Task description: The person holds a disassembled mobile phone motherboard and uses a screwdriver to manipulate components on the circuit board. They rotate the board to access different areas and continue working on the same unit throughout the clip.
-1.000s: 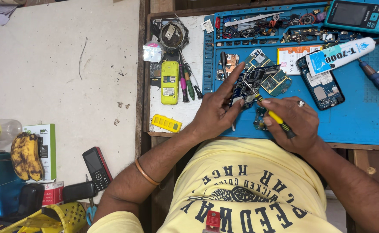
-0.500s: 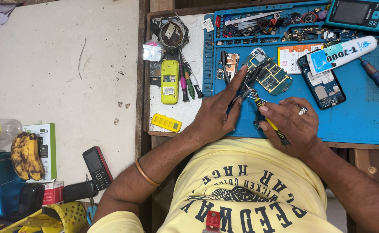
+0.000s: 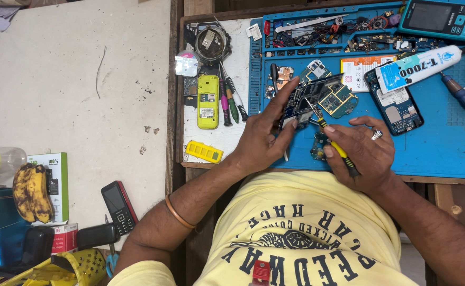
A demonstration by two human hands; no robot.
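Note:
My left hand (image 3: 267,132) grips a dark phone circuit board (image 3: 306,100) and holds it just above the blue work mat (image 3: 444,153). My right hand (image 3: 362,151) holds a yellow-and-black screwdriver (image 3: 335,145), and its tip touches the board near the middle. A green circuit board (image 3: 339,99) lies right beside the held one. Under my right hand sits a small blue-green board (image 3: 317,145), partly hidden.
An opened phone body (image 3: 396,106), a white glue tube (image 3: 417,66), a blue keypad phone (image 3: 444,18) and a tray of small parts (image 3: 338,32) lie on the mat. A yellow phone (image 3: 208,100) and several screwdrivers (image 3: 229,100) lie left. Bananas (image 3: 31,193) and a black phone (image 3: 118,206) are on the floor.
My right hand has shifted slightly up and left, bringing the screwdriver tip onto the board. My left hand keeps its grip with little movement.

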